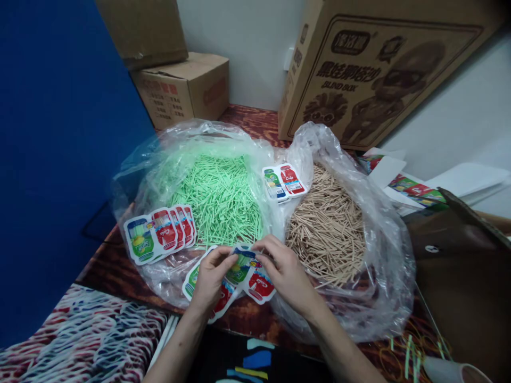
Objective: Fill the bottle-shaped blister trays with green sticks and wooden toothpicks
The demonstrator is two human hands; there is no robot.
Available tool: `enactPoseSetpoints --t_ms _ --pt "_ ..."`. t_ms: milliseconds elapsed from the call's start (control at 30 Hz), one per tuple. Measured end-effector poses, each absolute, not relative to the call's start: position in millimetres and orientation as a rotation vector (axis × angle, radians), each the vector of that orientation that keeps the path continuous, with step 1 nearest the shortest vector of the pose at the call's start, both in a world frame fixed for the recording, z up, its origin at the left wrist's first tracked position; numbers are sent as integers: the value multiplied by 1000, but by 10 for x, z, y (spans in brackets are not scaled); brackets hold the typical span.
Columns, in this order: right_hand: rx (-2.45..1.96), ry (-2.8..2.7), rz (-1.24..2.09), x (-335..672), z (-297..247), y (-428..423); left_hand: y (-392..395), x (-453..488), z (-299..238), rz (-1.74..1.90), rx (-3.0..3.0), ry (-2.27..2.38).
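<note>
Between both hands, bottle-shaped packets [239, 274] (green, red, glossy) fanned

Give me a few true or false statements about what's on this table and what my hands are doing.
1. Both hands hold printed packets. True.
2. The green sticks sit right of the tan sticks. False: they sit to the left.
3. Both stick piles lie in clear plastic bags. True.
4. The left hand is empty. False: its fingers pinch the packets, with the right hand.
5. A fan of packets rests by the green sticks. True.
</note>
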State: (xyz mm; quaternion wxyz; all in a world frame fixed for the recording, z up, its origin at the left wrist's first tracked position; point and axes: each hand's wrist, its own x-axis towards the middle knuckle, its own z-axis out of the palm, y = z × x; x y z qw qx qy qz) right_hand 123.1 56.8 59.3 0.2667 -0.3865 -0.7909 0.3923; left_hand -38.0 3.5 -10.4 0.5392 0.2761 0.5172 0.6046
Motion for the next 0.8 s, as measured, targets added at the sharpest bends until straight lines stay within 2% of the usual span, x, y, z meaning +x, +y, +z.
enactPoseSetpoints --t_ms 100,300,667,800 --pt "-1066 -2200 1023 1263 568 565 58 -446 -65 1352 687 1181" --pt "-994 -2126 1109 1270 574 555 85 -542 -18 897 938 1094" --pt "-957 -2218 1223 1247 543 546 41 -459 -80 1034 934 1197" --pt "-995 -1947 1313 1300 513 541 0 -642 -29 1130 842 1303"
